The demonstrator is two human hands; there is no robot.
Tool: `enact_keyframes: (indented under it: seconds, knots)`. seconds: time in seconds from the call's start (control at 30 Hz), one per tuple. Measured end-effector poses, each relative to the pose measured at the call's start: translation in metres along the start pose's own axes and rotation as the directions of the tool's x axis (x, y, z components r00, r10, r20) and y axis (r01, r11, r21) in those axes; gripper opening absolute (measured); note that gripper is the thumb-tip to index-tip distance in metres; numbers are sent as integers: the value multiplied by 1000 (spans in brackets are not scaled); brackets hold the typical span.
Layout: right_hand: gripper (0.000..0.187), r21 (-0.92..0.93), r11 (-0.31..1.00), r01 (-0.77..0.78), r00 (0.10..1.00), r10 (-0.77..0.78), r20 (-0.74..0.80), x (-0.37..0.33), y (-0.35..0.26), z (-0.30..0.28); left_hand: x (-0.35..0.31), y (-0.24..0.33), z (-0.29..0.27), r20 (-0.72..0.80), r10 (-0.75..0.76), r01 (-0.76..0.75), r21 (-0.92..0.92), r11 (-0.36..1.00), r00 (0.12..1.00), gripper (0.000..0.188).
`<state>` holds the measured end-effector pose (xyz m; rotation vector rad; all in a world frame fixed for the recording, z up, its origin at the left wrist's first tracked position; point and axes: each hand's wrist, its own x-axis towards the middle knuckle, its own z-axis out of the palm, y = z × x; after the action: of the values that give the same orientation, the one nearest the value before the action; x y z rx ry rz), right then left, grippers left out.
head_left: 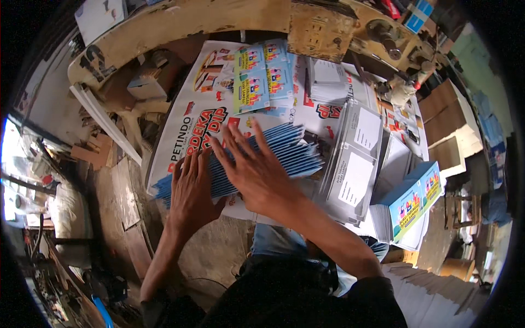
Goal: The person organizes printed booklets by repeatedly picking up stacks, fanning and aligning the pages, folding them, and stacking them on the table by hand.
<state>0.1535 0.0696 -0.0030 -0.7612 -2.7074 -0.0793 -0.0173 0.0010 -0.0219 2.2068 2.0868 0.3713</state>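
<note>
A fanned-out row of blue paper sheets (290,147) lies across a white printed banner (180,131) on the work surface. My left hand (191,188) presses flat on the left part of the fan, fingers spread. My right hand (254,172) lies flat on the middle of the fan, fingers apart and pointing up-left. Neither hand grips anything. Both forearms come in from the lower edge.
Colourful printed leaflets (260,76) lie above the fan. Grey booklets with white labels (355,158) sit to the right. A stack with a bright cover (413,205) stands at the lower right. Old machinery (322,27) rims the far side. White paper piles (432,295) lie below.
</note>
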Motion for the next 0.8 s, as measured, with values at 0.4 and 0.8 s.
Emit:
enact_keyframes:
  seconds: [0.4,0.8]
  knots:
    - [47,457,889,-5,915,189,-356,-20,23,1,-42,-17,9,-895,-295,257,-214,942,336,102]
    - [91,956,293,-7,937,336,-96,-51,39,-5,23,34,19,-320,-304,-211,-916,341,897,73]
